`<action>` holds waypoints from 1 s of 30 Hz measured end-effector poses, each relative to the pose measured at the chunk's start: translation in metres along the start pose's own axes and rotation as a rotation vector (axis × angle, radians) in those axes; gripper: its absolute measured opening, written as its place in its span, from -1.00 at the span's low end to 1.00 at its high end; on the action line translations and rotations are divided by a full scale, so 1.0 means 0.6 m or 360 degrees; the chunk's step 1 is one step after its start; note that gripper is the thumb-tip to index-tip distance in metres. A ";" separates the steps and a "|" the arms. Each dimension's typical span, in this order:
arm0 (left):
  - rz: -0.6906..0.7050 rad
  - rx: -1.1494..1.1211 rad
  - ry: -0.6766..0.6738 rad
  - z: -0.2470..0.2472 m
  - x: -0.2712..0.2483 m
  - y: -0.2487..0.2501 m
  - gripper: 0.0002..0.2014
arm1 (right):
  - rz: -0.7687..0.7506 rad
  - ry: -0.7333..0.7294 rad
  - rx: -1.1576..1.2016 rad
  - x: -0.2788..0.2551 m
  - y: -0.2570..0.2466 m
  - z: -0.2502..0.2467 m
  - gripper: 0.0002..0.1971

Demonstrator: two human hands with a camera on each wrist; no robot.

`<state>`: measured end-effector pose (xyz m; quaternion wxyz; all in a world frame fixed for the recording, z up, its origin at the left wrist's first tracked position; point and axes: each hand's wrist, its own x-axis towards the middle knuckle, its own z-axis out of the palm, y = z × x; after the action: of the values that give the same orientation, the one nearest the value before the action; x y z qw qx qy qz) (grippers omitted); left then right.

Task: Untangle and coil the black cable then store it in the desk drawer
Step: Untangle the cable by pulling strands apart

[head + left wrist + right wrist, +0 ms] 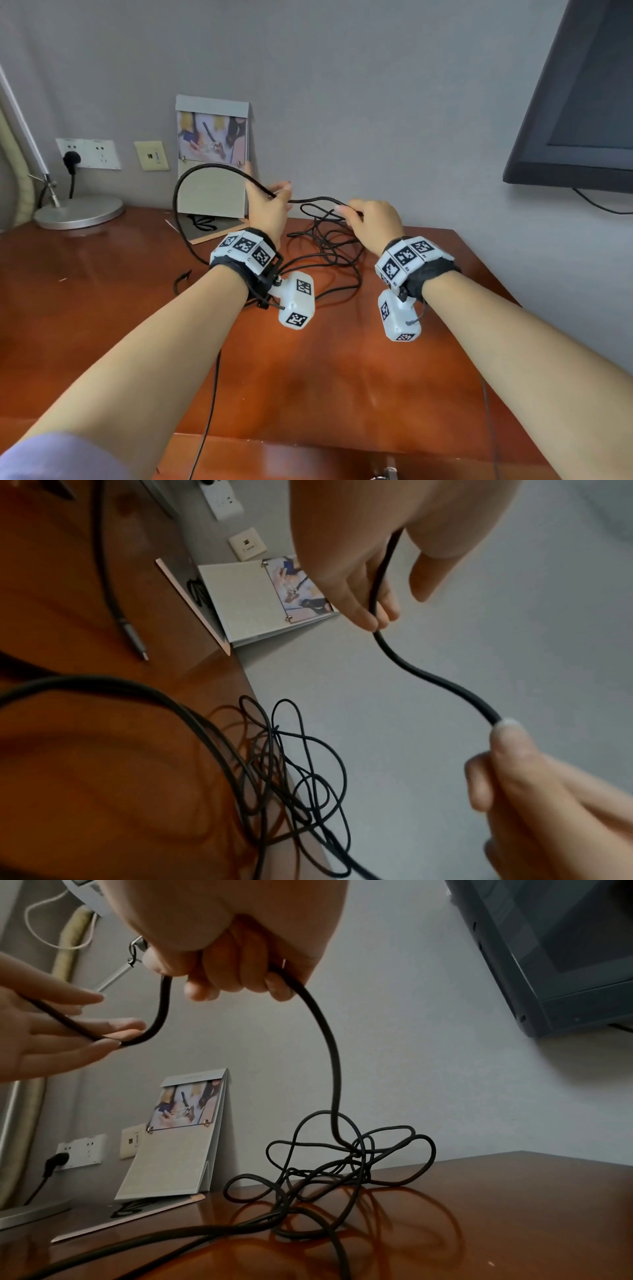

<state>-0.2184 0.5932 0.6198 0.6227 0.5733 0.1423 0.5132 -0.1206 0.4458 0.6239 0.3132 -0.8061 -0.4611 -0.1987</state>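
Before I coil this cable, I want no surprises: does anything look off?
Yes. Most of the black cable still lies in a knotted heap on the desk, trailing from the right hand; the left hand holds a free loop.

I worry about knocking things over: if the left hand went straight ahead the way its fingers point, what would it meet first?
Probably the standing photo card, which stands just beyond the left hand holding the black cable; depth is unclear.
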 end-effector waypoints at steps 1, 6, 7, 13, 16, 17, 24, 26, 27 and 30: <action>-0.0001 -0.0009 0.0040 0.001 0.009 -0.002 -0.27 | -0.0010 0.0016 0.0009 0.004 0.005 0.004 -0.55; 0.0073 0.0046 0.0074 0.006 0.057 -0.014 -0.68 | 0.0078 -0.0018 0.0286 0.037 0.040 0.019 -0.60; 0.0102 0.0068 0.0074 0.009 0.074 -0.021 -0.74 | 0.0109 -0.0041 0.0354 0.051 0.050 0.025 -0.61; -0.0037 0.0115 -0.0027 0.029 0.112 -0.076 -0.87 | 0.0179 -0.0133 0.0403 0.090 0.093 0.070 -0.62; -0.0179 0.0089 -0.0049 0.041 0.119 -0.114 -0.83 | 0.0208 -0.0098 0.0446 0.101 0.113 0.092 -0.63; -0.0231 0.0058 -0.0078 0.047 0.121 -0.123 -0.82 | 0.0205 -0.0067 0.0474 0.105 0.118 0.097 -0.63; -0.0530 -0.0041 -0.0386 0.068 0.124 -0.158 -0.75 | 0.0134 -0.0064 0.0528 0.126 0.121 0.139 -0.65; -0.0560 -0.0101 -0.0348 0.055 0.130 -0.164 -0.76 | 0.0142 -0.0072 0.0561 0.124 0.124 0.153 -0.65; -0.0564 -0.0104 -0.0346 0.047 0.132 -0.166 -0.76 | 0.0157 -0.0058 0.0582 0.122 0.126 0.159 -0.64; -0.0486 -0.0028 -0.0369 0.028 0.144 -0.164 -0.77 | 0.0165 -0.0003 0.0634 0.124 0.126 0.169 -0.62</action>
<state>-0.1212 0.6709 0.5755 0.7106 0.5948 0.1504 0.3443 -0.0147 0.5326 0.5714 0.4758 -0.7511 -0.4494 -0.0867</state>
